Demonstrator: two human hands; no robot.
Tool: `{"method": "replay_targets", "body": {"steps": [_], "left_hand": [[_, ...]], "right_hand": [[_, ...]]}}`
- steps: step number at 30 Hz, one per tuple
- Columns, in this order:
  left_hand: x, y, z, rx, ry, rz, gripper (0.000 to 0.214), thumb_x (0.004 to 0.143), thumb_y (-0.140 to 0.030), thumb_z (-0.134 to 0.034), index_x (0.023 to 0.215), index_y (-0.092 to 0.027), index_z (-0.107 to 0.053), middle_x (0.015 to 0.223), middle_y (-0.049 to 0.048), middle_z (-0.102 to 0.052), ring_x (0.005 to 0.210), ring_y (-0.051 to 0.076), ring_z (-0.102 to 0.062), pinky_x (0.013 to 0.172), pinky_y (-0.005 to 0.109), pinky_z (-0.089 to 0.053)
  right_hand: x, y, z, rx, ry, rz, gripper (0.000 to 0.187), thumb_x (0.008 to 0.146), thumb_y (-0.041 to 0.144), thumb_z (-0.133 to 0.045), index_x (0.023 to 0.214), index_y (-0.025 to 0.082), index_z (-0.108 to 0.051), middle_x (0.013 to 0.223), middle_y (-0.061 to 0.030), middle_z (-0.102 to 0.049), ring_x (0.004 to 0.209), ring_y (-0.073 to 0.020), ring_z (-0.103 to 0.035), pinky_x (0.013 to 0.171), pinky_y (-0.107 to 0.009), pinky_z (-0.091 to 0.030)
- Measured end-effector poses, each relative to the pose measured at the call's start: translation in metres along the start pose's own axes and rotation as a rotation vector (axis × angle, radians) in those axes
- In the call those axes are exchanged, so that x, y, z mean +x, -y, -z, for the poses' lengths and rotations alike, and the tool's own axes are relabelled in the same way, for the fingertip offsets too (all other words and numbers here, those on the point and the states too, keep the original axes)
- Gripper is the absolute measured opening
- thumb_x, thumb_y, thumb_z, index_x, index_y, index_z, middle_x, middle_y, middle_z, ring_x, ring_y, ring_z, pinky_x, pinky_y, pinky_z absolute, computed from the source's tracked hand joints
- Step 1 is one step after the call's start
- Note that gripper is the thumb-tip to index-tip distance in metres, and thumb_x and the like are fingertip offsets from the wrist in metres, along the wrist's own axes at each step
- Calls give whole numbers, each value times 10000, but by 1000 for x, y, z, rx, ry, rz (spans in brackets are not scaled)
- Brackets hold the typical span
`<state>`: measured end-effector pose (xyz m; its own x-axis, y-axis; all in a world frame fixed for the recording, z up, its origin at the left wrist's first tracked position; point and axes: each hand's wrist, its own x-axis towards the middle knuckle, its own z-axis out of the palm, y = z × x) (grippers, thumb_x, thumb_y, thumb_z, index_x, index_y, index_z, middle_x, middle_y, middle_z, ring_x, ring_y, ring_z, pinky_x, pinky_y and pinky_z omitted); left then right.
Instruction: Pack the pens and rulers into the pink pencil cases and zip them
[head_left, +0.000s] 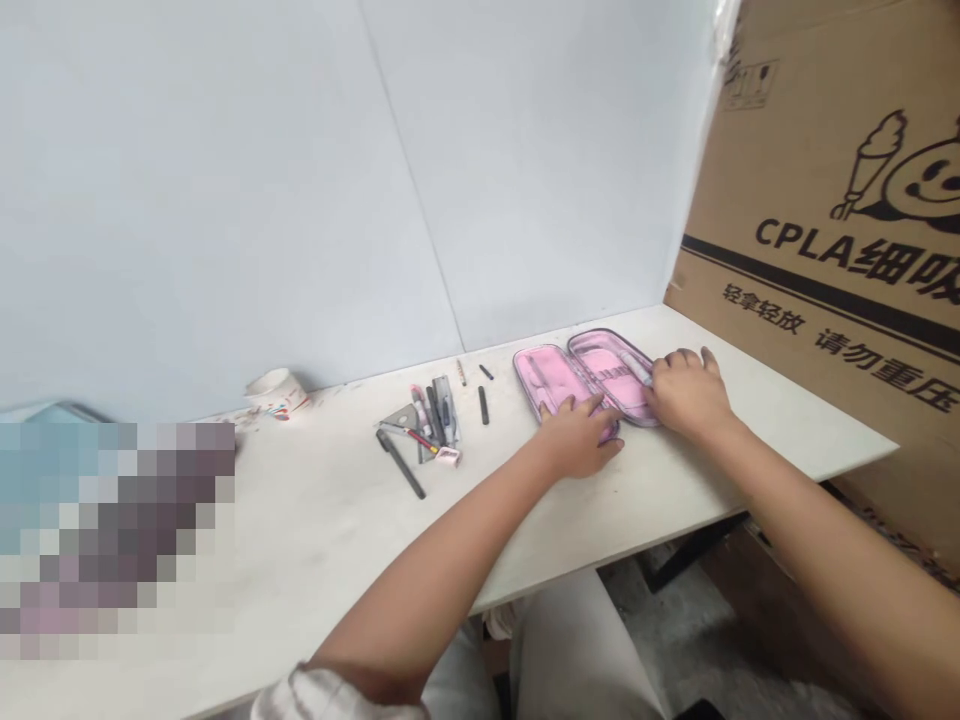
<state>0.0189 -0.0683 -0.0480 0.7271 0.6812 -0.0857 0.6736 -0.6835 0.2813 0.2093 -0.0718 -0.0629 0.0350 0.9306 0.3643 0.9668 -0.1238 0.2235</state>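
Observation:
An unzipped pink pencil case [553, 368] lies spread open on the table, its dark-edged halves side by side. My left hand [581, 440] rests on the near edge of its left half, fingers spread. My right hand [688, 392] is at the outer edge of the right half, fingers curled round a whitish pen-like stick [636, 367] that lies over the pink lining. The stick's near end is hidden by my fingers. Elastic loops run near the fold of the case.
Left of the case lie a black marker [401, 465], a short dark pen [483, 405], a red pencil [421, 438], a clear set square [401, 420], an eraser [448, 456] and several pens. A paper cup [277, 393] stands by the wall. A large cardboard box [825, 300] borders the right.

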Motion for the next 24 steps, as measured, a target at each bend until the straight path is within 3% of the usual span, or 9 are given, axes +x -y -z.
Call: {"method": "replay_targets", "body": {"steps": [3,7,14,19,22,24], "left_hand": [[-16,10,1,-15,-41,-57,446,847,-451,-369,1276,-330,-390,1421,70,-306,1261,347,-302,949,638,-237],[-40,28,5,0,-183,-121,382,865,-367,-360,1206,-236,-471,1268,97,-474,1175,256,-426,1000,489,-277],[-92,83,21,-54,-401,29,328,867,-304,-352,1102,-177,-541,1112,100,-552,1075,221,-495,943,377,-364],[-128,120,26,-80,-460,161,295,855,-283,-374,1035,-170,-578,1038,95,-575,1013,220,-524,910,368,-385],[-139,130,31,-100,-480,173,279,847,-275,-381,983,-169,-600,993,89,-592,992,216,-531,902,351,-385],[-140,131,34,-134,-495,178,264,836,-269,-391,950,-171,-609,959,80,-605,968,208,-539,885,328,-390]], "right_hand": [[-1,8,8,12,21,26,352,826,325,-404,999,73,-579,1036,-196,-580,991,-287,-483,963,-515,-183],[3,35,28,84,11,107,397,844,378,-361,984,88,-594,1001,-179,-581,987,-293,-484,938,-495,-236],[12,129,62,246,14,317,400,859,367,-334,1004,105,-599,1051,-173,-565,1044,-302,-452,877,-417,-319],[19,191,56,287,93,369,479,837,438,-370,1009,64,-616,1090,-214,-541,1112,-326,-399,950,-483,-232],[23,208,46,277,131,340,417,825,368,-399,969,55,-634,1066,-215,-552,1093,-330,-414,974,-523,-174],[23,210,43,295,96,320,374,833,310,-380,943,61,-636,1025,-198,-568,1054,-315,-441,970,-512,-197]]}}
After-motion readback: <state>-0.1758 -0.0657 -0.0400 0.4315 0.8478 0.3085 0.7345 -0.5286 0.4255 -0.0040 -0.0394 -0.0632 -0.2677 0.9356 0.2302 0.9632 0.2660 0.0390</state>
